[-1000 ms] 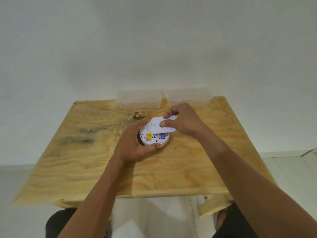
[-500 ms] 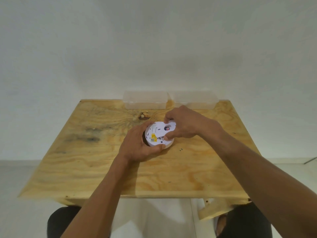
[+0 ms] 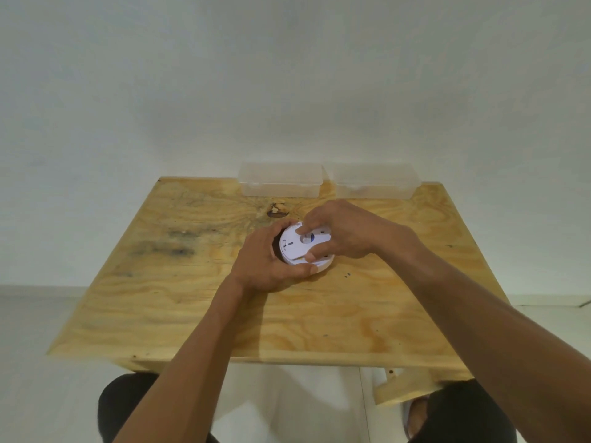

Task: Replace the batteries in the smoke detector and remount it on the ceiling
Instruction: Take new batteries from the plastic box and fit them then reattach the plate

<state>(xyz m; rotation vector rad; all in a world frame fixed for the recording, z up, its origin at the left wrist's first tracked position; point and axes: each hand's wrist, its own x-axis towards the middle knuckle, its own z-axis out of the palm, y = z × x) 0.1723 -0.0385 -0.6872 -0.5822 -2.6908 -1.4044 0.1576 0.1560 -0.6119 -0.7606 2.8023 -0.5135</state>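
Observation:
A round white smoke detector [image 3: 295,251] lies back side up near the middle of the plywood table [image 3: 192,308]. My left hand [image 3: 265,260] wraps around its left and near rim, thumb along the front edge. My right hand [image 3: 342,231] comes from the right and presses a white cover plate [image 3: 292,246] flat onto the detector's back, fingers spread over it. A thin strip of yellow label shows under the plate's near edge. The batteries are hidden.
Two clear plastic boxes [image 3: 281,180] [image 3: 374,182] stand side by side at the table's far edge against the white wall. A dark knot [image 3: 277,210] marks the wood behind the detector. My knees show below the near table edge.
The cover plate, held tilted up over the open battery bay a second ago, now lies flat on the detector's back under my right hand. The left hand kept its grip.

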